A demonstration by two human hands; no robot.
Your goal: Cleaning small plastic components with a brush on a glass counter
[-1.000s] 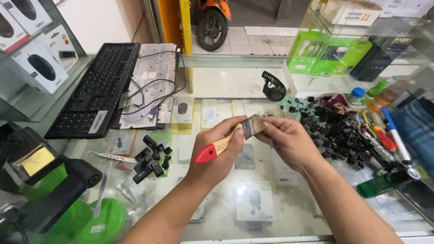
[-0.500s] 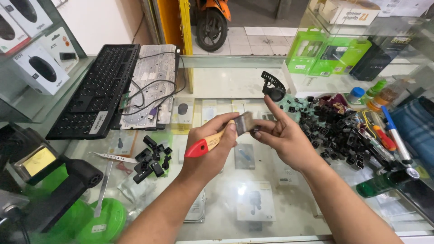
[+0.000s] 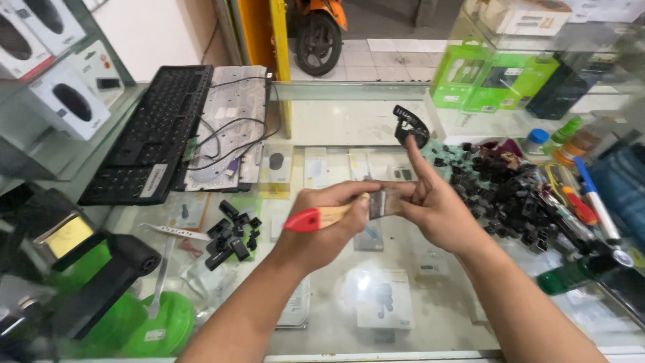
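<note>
My left hand (image 3: pixel 329 225) grips a small paintbrush (image 3: pixel 321 217) with a wooden handle and red end, held level above the glass counter (image 3: pixel 430 316). The bristles point right, against my right hand (image 3: pixel 430 205). That hand holds a small black keycap (image 3: pixel 390 190) at the brush tip between thumb and fingers, with the index finger raised. A large pile of black keycaps (image 3: pixel 510 195) lies just right of my right hand. A smaller cluster of black keycaps (image 3: pixel 232 235) lies left of my left hand.
A black keyboard (image 3: pixel 151 138) and a bare keyboard plate with cables (image 3: pixel 228 124) lie at the back left. Green boxes (image 3: pixel 494 81) stand at the back right, screwdrivers and pens (image 3: pixel 584 202) at the right. A green object (image 3: pixel 161 326) and tweezers (image 3: pixel 175 232) sit at the front left.
Both hands have shifted slightly right and down. My right index finger has lifted straight, and the brush tip now rests against the small keycap.
</note>
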